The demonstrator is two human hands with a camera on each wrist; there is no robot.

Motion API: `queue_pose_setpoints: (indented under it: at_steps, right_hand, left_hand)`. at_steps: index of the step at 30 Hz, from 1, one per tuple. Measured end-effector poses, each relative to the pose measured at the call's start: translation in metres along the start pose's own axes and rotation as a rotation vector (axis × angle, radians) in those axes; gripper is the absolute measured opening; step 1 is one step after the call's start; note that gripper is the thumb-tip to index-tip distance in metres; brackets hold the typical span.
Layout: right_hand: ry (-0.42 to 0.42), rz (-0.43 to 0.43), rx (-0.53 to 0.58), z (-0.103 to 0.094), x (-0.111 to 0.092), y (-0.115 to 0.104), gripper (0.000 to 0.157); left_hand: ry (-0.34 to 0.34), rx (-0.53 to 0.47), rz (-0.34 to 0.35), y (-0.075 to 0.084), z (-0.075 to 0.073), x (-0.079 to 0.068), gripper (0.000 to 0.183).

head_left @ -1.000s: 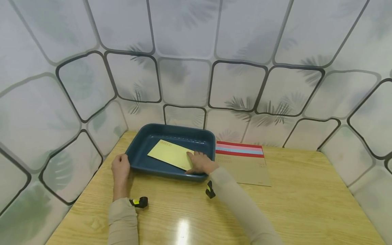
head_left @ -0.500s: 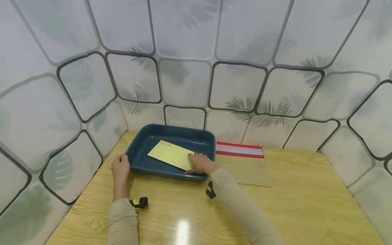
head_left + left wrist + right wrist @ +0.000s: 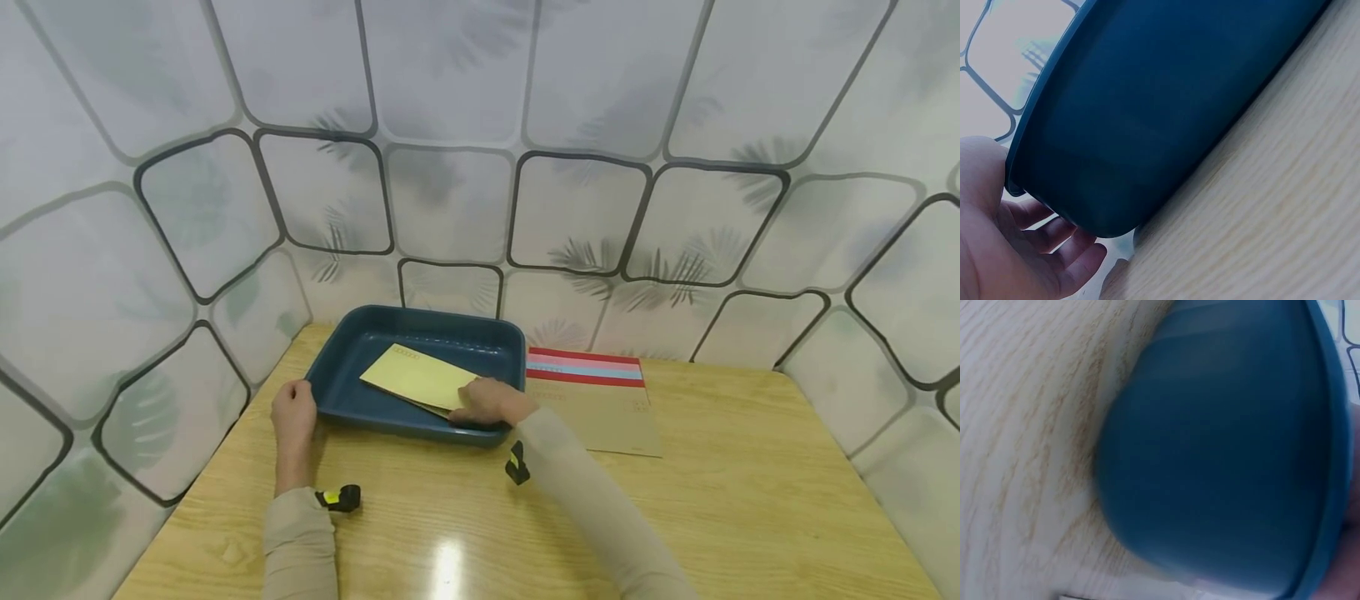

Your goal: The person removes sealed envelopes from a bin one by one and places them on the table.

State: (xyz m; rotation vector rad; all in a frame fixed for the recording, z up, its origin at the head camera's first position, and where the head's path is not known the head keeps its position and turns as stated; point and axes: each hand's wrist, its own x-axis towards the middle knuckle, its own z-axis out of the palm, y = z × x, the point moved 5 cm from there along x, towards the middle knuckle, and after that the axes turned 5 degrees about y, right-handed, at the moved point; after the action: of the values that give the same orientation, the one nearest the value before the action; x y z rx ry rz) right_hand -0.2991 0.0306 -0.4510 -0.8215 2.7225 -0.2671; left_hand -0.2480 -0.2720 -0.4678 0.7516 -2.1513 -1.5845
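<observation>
A dark blue tray (image 3: 356, 423) stands on the wooden table, with a yellow envelope (image 3: 416, 375) lying slantwise inside. My left hand (image 3: 294, 412) grips the tray's front left corner; in the left wrist view, the thumb side lies over the rim and the fingers (image 3: 1075, 250) curl below it. At the tray's right end, my right hand (image 3: 491, 402) reaches over the rim and pinches the envelope's right end, hiding it. A thin brownish edge shows under the envelope's front side. The right wrist view shows mostly the tray's outer wall, with a sliver of hand behind the rim.
To the right of the tray lies a large brown envelope (image 3: 607, 417), partly behind the right forearm. Red, pink and light blue strips (image 3: 588, 367) show along its far side. A patterned fabric wall (image 3: 457, 208) encloses the wooden table (image 3: 750, 483) at the back and sides.
My right fingers have curled in on the yellow envelope's right end, and a brownish edge has appeared beneath its front side. My left hand has stayed at the tray corner.
</observation>
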Motion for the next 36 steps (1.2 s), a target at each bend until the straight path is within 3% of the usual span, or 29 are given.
queue_pose_setpoints:
  at_steps: [6, 13, 16, 21, 30, 36]
  right_hand:
    - [0.073, -0.035, 0.005, -0.005, -0.003, -0.004, 0.033]
    - [0.209, -0.031, -0.198, -0.013, -0.007, -0.011, 0.034]
    - [0.261, -0.023, -0.221, -0.016, -0.008, -0.012, 0.031]
    - [0.336, 0.002, -0.089, -0.021, -0.012, -0.008, 0.032]
    - [0.526, -0.005, 0.221, -0.027, -0.024, 0.007, 0.053]
    - [0.694, 0.040, 0.333, -0.031, -0.030, 0.015, 0.047]
  left_hand:
    - [0.005, 0.001, 0.004, -0.001, 0.000, -0.001, 0.047]
    - [-0.003, -0.001, -0.016, -0.002, 0.000, -0.001, 0.049]
    - [-0.002, -0.006, -0.015, -0.001, 0.000, -0.001, 0.049]
    - [-0.005, -0.011, -0.021, -0.001, 0.000, -0.001, 0.050]
    - [-0.009, -0.010, -0.022, 0.000, -0.001, -0.002, 0.050]
    - [-0.025, -0.003, -0.020, 0.001, -0.001, -0.004, 0.050]
